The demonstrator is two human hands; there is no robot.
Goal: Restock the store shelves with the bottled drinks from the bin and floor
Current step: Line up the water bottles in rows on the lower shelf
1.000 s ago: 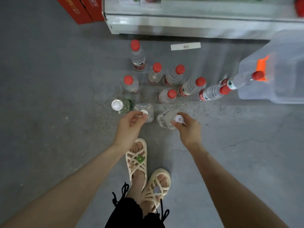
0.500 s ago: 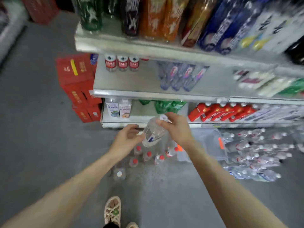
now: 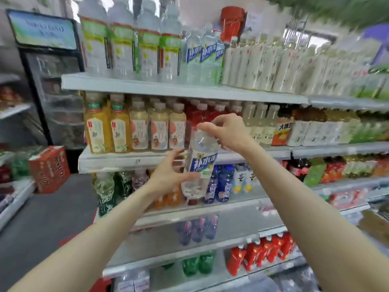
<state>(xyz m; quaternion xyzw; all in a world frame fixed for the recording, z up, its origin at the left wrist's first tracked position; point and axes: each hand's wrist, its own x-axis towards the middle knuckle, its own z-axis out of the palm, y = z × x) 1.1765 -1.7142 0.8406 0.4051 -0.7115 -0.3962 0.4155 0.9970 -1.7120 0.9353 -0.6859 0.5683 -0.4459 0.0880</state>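
A clear bottle with a blue and white label (image 3: 200, 163) is held up in front of the shelves, nearly upright. My right hand (image 3: 228, 131) grips its cap and neck from above. My left hand (image 3: 170, 175) cups the lower body from the left, with the thumb across the front and the fingers curled behind. Matching blue-label bottles (image 3: 203, 57) stand on the top shelf (image 3: 179, 89), above and slightly right of the held one.
Shelves full of drinks fill the view: yellow and peach tea bottles (image 3: 134, 127) on the second shelf (image 3: 117, 160), blue bottles (image 3: 223, 182) lower, red pouches (image 3: 263, 249) near the bottom. A glass-door cooler (image 3: 52, 85) and a red carton (image 3: 49, 168) stand at the left.
I have stood up from the floor with the bottle. It has risen from bottom-shelf level to the second shelf, and my left hand now holds its lower body.
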